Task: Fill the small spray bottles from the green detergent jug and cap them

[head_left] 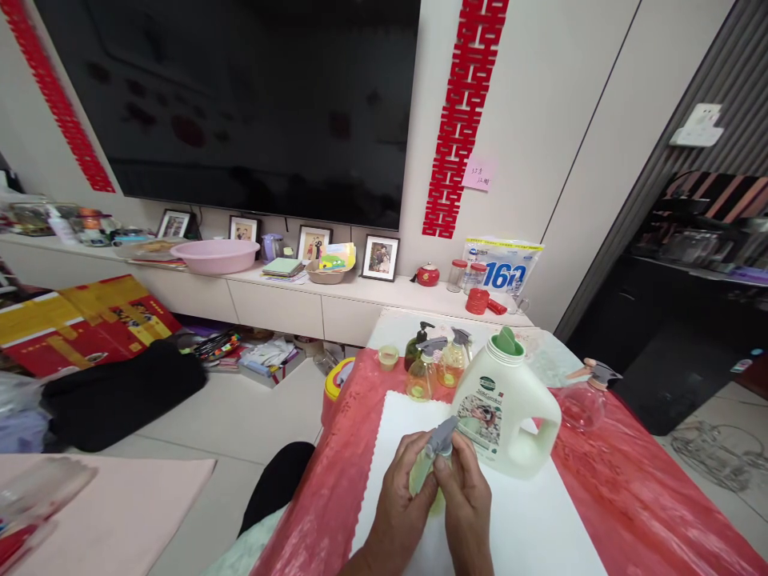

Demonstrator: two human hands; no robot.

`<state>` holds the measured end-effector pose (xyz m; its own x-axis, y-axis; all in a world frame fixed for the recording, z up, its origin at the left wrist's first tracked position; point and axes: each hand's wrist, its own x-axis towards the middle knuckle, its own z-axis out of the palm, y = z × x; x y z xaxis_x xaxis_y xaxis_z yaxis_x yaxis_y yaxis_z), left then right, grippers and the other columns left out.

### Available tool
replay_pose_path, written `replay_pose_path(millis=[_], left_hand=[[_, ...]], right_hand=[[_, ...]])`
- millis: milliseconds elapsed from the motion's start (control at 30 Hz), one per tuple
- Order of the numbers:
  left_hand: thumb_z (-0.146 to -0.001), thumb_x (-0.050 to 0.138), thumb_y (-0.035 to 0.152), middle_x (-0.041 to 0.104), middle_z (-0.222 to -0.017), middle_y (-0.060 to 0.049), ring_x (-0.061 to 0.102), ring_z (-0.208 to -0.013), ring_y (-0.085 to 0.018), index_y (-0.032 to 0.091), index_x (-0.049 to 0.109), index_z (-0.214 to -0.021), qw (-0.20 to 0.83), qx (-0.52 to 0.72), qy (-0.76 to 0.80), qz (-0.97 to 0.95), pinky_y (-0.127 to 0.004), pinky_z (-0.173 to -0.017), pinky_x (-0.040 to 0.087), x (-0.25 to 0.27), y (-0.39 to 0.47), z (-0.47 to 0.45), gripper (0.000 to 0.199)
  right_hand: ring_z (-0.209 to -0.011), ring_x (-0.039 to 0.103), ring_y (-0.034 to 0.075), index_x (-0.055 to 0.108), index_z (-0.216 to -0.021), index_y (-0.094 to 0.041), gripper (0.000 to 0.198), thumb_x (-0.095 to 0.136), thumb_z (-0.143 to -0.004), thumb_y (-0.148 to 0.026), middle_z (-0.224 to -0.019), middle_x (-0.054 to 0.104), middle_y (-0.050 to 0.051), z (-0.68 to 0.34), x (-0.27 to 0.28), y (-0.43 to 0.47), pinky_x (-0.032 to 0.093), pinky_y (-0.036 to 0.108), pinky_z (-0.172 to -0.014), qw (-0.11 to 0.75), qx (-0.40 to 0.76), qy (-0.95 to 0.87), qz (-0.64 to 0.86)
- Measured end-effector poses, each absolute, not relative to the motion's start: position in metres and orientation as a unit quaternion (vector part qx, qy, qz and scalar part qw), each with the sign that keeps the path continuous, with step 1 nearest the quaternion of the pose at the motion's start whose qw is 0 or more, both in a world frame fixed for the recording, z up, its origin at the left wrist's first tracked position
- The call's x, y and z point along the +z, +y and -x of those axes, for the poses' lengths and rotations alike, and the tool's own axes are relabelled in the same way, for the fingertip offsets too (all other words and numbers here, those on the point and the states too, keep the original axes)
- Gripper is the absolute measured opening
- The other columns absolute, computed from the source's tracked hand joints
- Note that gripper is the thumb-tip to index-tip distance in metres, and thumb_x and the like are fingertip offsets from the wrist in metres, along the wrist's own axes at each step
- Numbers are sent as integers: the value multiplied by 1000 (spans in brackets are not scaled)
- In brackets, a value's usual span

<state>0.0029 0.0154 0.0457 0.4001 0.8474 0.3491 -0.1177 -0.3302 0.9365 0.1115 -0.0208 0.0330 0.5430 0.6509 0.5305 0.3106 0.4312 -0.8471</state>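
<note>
Low over the white sheet [393, 432], my left hand [401, 496] and my right hand [468, 498] are closed together around a small spray bottle [442, 438]. Its grey trigger head points up between my thumbs, and my fingers hide most of the pale yellow-green body. Just beyond my right hand stands a large pale green detergent jug [517, 412], uncapped, with a green spout at its mouth. Behind the sheet are two more spray bottles, one nearer [421, 380] and one farther [454, 364], each with some yellowish liquid.
A dark green pump bottle [414, 350] and a small cup [388, 358] stand at the back left of the red-covered table [651, 488]. A clear pinkish spray bottle [585, 404] is right of the jug. Behind runs a low white cabinet [354, 308] with a pink basin [217, 256].
</note>
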Motion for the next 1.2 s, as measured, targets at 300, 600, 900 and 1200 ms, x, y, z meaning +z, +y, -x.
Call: replay_pose_path(millis=[300, 600, 900, 1200], left_hand=[[-98, 57, 45, 64, -133, -9, 61, -126, -28, 29, 63, -133, 495, 473, 289, -669, -49, -113, 49, 45, 12, -2, 39], [-97, 58, 47, 63, -136, -9, 60, -128, -29, 29, 63, -135, 497, 472, 285, -669, -48, -115, 48, 44, 14, 0, 42], [-98, 57, 45, 59, -142, -13, 57, -132, -29, 25, 60, -139, 514, 467, 278, -663, -49, -117, 45, 37, 15, 1, 46], [-93, 62, 55, 64, -139, -16, 59, -131, -33, 21, 67, -129, 527, 466, 326, -632, -53, -119, 43, 22, 15, 1, 50]], right_hand=[[-104, 60, 18, 69, -107, -17, 31, 57, -104, -45, -112, 60, 6, -121, 68, -30, 50, 21, -90, 610, 117, -545, 564], [-102, 57, 15, 69, -103, -18, 24, 54, -103, -37, -107, 59, 3, -113, 71, -27, 46, 18, -90, 626, 86, -543, 554], [-107, 55, 12, 65, -110, -18, 19, 52, -106, -31, -113, 58, 2, -109, 56, -25, 42, 15, -94, 630, 27, -546, 551], [-99, 55, 13, 61, -103, -15, 23, 58, -107, -37, -104, 56, 3, -97, 44, -15, 43, 17, -88, 650, -29, -506, 566]])
